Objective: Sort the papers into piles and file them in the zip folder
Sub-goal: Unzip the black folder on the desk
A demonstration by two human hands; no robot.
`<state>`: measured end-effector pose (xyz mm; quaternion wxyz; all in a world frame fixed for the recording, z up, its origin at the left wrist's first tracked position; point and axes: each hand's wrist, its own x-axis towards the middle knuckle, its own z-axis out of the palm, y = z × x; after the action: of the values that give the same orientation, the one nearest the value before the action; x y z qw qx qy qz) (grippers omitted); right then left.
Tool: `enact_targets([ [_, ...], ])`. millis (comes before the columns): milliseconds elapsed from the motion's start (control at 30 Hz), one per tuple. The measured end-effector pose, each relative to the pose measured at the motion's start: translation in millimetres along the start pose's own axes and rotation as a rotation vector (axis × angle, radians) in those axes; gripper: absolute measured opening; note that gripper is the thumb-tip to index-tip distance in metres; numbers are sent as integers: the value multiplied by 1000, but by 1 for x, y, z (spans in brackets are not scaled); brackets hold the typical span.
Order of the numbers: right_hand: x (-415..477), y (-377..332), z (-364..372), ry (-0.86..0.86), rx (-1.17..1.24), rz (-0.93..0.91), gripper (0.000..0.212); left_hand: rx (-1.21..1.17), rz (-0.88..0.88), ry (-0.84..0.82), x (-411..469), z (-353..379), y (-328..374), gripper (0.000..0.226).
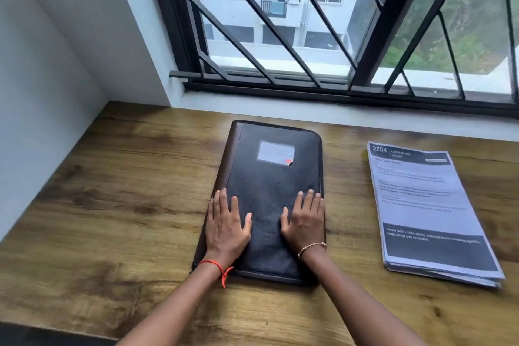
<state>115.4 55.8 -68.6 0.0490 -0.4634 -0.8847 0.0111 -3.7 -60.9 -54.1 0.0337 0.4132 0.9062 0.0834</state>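
Observation:
A dark leather zip folder (269, 177) lies closed on the wooden desk (126, 205), with a pale label on its cover. My left hand (226, 226) rests flat on the folder's lower left part, fingers straight. My right hand (304, 220) lies flat on its lower right part, near the right edge. To the right of the folder, apart from it, sits a stack of printed papers (427, 213); the top sheet has dark header and footer bands.
A white wall (42, 92) borders the desk on the left. Behind the desk runs a white sill (337, 118) under a barred window (309, 36). Bare desk surface spreads left of the folder and in front of it.

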Motion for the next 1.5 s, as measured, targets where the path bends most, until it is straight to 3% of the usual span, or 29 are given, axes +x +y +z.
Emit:
enact_targets([
  [133, 51, 8, -14, 85, 40, -8, 23, -109, 26, -6, 42, -8, 0, 74],
  [233, 99, 13, -25, -10, 174, 82, 14, -142, 41, -39, 82, -13, -2, 72],
  [367, 174, 5, -35, -140, 270, 70, 23, -150, 49, -52, 128, -14, -4, 70],
  [533, 255, -39, -41, -273, 379, -112, 24, -225, 14, -52, 171, -10, -7, 83],
  [700, 314, -80, -28, -594, 427, -383, 18, -305, -27, -13, 189, -1, -2, 96],
  [900, 355, -107, -18, -907, 562, -522, 25, -296, -51, -11, 188, 4, 2, 92],
  [1500, 378, -126, 13, -1122, 518, -536, 27, -174, -64, -6, 191, 9, 5, 85],
])
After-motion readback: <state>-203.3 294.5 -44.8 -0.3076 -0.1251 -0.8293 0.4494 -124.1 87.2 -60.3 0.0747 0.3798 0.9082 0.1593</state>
